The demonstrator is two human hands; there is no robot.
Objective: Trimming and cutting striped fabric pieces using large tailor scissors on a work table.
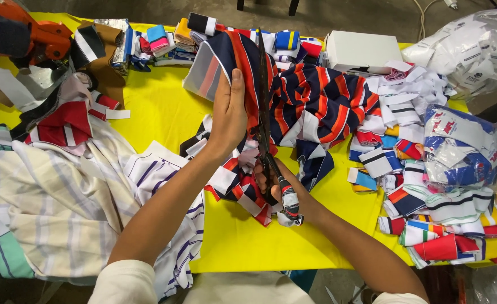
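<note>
At a yellow table (pixel 164 107) heaped with fabric offcuts, my left hand (pixel 229 112) gripped the edge of a navy, orange and white striped cloth (pixel 310 98), fingers closed on the fabric and holding it up off the table toward me. My right hand (pixel 279 188) was wrapped around the handles of a long pair of scissors (pixel 263 112), the grips bound in striped fabric strips. The dark blades ran up and away from me just right of my left hand, lying against the raised cloth; whether the blades were parted or closed I could not tell from this angle, since they showed as a single thin line.

The striped cloth spread from my left hand back across the middle of the table, its far end bunched near a white box (pixel 361 50). Under my wrists lay smaller red, white and navy scraps (pixel 237 183). To my right sat a pile of folded striped collar pieces (pixel 428 191) in many colours, with clear bags of white labels (pixel 473 45) beyond it. To my left, pale striped fabric (pixel 63 191) draped over the table's near edge, and an orange cutting machine (pixel 29 34) stood at the far left corner. A row of rolled trims (pixel 169 36) lined the far edge.
</note>
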